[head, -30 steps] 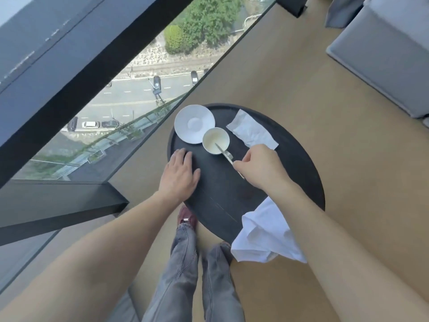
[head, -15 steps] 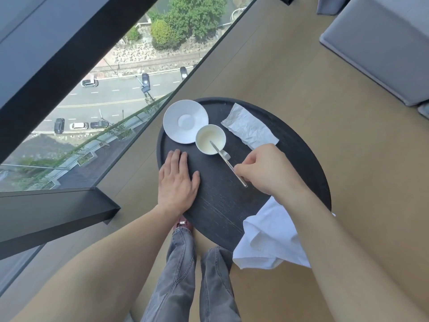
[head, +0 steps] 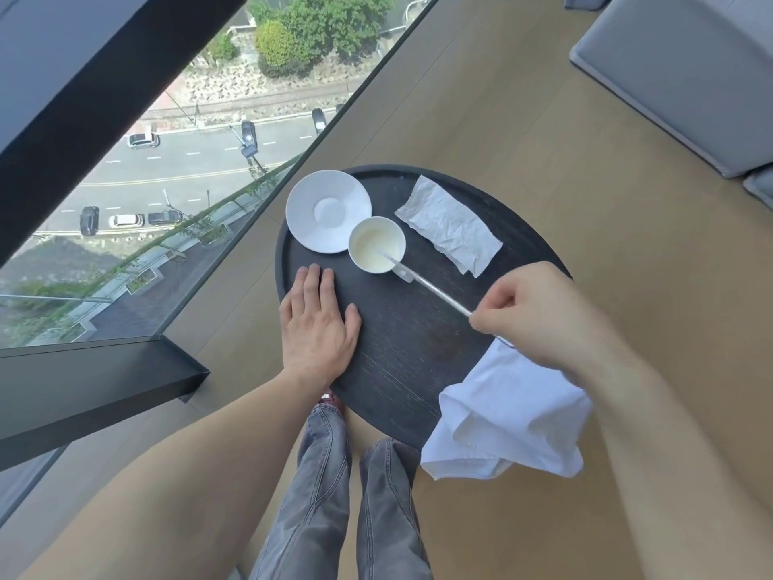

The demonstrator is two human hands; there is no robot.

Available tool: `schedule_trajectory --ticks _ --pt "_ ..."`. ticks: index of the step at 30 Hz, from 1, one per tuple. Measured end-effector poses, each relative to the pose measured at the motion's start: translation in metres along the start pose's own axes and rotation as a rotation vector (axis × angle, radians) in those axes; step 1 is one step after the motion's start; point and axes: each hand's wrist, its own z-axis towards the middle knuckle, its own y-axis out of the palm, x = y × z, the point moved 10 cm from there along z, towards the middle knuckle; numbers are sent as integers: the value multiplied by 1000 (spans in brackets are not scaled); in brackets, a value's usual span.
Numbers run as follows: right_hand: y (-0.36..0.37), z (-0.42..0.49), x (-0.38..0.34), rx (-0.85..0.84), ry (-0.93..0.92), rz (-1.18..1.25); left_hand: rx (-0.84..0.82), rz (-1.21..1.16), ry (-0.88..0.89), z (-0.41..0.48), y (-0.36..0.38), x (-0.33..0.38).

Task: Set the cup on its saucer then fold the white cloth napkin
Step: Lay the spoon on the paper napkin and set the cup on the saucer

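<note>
I have my left hand [head: 316,328] flat, fingers spread, palm down on the table [head: 401,353], holding nothing; I judge it is there to steady the small round top. My right hand [head: 529,311] is closed in a pinch on the end of a spoon [head: 431,288], whose bowl end sits in the cup [head: 376,244]. The handle slopes from the cup rim down toward my fingers, so the spoon probably has to come out before the cup can be lifted cleanly.

The cup stands on the table, touching the near edge of the saucer [head: 328,210], not yet on it. It lies ahead of both hands, nearer my left fingertips. The napkin [head: 508,416] is crumpled at the near right edge of the table, half hanging off, directly under my right wrist. A creased paper tissue [head: 449,224] lies beyond the cup, apart from it.
</note>
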Motion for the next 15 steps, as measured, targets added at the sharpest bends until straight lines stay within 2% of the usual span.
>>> schedule_trajectory --ticks 4,7,11,15 --pt "-36 -11 29 40 2 50 3 6 1 0 2 1" --pt "-53 1 49 157 -13 70 18 1 2 0 1 1" --pt "-52 37 76 352 1 0 22 -3 -1 0 0 1" --pt "-34 71 97 424 -4 -64 30 2 0 -1 0 0"
